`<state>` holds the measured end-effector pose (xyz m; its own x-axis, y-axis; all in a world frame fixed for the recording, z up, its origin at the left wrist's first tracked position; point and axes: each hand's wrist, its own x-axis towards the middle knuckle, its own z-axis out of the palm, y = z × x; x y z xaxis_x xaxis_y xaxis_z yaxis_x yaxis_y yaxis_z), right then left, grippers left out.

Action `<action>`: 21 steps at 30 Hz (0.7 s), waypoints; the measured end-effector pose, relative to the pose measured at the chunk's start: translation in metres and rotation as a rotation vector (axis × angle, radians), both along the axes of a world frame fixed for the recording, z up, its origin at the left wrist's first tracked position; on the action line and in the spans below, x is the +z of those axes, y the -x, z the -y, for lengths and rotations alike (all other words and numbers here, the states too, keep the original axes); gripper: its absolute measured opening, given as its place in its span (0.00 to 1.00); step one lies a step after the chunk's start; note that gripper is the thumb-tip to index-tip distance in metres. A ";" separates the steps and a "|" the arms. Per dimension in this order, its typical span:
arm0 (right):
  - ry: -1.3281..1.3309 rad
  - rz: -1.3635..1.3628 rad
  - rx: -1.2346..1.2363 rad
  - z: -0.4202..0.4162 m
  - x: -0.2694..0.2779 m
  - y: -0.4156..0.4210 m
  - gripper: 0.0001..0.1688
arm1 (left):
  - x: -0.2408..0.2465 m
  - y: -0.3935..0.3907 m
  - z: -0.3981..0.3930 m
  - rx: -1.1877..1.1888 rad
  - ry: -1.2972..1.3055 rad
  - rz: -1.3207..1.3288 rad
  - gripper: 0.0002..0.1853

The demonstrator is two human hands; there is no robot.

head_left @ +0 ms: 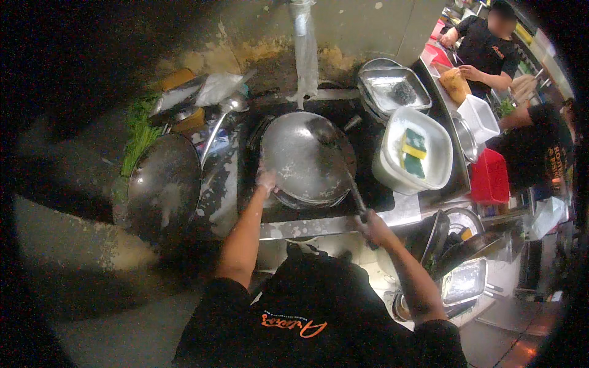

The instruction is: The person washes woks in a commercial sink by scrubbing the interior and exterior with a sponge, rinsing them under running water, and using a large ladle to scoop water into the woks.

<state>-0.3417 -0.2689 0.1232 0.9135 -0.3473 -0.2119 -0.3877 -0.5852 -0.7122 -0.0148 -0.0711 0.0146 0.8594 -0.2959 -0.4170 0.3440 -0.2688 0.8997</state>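
A round metal wok point(299, 152) sits on the dark stove top in front of me. At its lower left rim is my left hand point(267, 179), gripping the edge. My right hand point(378, 228) is closed around the handle of a long-handled wok utensil point(354, 184). The utensil's dark, rounded head lies against the upper right inside of the wok; blur hides whether it is a ladle or a turner. Pale residue speckles the wok's lower inside wall. More metal rims show under the wok's front edge.
Right of the wok stands a white tub point(416, 181) with green-and-yellow sponges point(414, 149). Behind it, metal pans point(391, 85) hold a dark scourer. A second wok point(165, 184), a metal ladle point(234, 103) and leafy greens point(142, 124) are at left. Two people work at the right counter.
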 end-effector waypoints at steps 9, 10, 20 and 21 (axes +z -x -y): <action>0.087 -0.127 0.085 -0.014 0.009 0.037 0.27 | -0.014 -0.003 0.001 0.015 -0.071 0.016 0.35; -0.103 -0.143 -0.039 -0.011 0.001 0.031 0.27 | -0.012 -0.001 0.002 0.001 -0.035 -0.020 0.36; -0.031 -0.388 0.079 -0.017 0.013 0.053 0.23 | -0.007 0.009 0.006 0.047 -0.018 -0.124 0.39; -0.059 -0.584 -0.103 -0.014 0.015 0.057 0.21 | -0.006 0.013 0.005 0.019 0.066 -0.107 0.39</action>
<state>-0.3991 -0.2545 0.1382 0.6024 -0.4004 -0.6905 -0.7775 -0.4899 -0.3943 -0.0277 -0.0764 0.0085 0.8168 -0.3095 -0.4870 0.4437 -0.2026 0.8730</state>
